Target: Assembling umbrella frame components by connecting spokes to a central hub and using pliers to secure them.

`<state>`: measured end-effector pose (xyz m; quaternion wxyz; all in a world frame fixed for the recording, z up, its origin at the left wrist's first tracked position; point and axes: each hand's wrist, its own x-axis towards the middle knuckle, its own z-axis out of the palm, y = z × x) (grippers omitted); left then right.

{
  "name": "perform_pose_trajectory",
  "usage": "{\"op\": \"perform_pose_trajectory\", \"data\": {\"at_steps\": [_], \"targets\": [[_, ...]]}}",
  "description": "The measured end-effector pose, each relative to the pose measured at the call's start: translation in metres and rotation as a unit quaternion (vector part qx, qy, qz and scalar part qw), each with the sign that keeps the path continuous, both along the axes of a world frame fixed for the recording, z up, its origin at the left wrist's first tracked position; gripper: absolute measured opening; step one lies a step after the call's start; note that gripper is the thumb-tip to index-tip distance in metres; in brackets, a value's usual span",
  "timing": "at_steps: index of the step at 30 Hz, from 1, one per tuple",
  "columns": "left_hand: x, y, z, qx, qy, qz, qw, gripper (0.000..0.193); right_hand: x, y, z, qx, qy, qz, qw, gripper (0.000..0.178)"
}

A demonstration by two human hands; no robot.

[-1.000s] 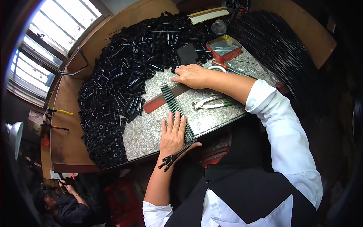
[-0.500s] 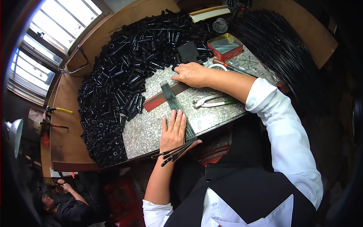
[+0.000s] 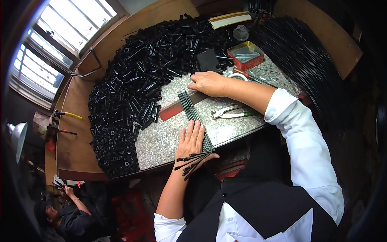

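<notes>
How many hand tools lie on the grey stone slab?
2: pliers beside the right hand, and a red-handled screwdriver behind it. Others may be hidden.

A workshop: heaped black parts (image 3: 133, 97), pliers (image 3: 229, 113), wooden workbench (image 3: 72, 141).

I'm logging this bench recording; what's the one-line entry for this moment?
left hand flat on thin black rods | right hand on flat bar | pliers lying on stone slab
</notes>
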<state>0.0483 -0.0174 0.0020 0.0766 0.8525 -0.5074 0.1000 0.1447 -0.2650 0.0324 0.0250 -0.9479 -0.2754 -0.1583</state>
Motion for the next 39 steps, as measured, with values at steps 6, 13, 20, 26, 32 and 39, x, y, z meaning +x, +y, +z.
{"op": "perform_pose_trajectory", "data": {"at_steps": [6,13,20,26,32,39], "targets": [[0.000,-0.001,-0.001,0.000,0.012,-0.001,1.000,0.106,0.003,-0.002,-0.006,0.020,0.003,-0.003,1.000,0.016],[-0.001,-0.001,0.002,-0.037,-0.006,-0.016,0.999,0.096,0.000,-0.001,0.000,0.030,0.018,0.030,0.999,0.030],[-0.001,-0.002,0.003,-0.050,-0.015,-0.027,0.998,0.095,-0.001,-0.001,0.003,-0.055,-0.010,0.047,0.997,0.038],[-0.001,-0.003,0.005,-0.055,0.005,-0.025,0.998,0.098,0.001,-0.001,0.004,-0.046,-0.009,0.049,0.998,0.034],[-0.001,-0.002,0.004,-0.070,0.032,-0.027,0.997,0.103,0.001,-0.002,0.007,0.014,0.034,0.035,0.999,0.016],[-0.001,-0.001,0.005,-0.062,0.046,-0.022,0.997,0.103,0.003,-0.005,0.007,0.022,0.025,0.024,0.999,0.010]]}}
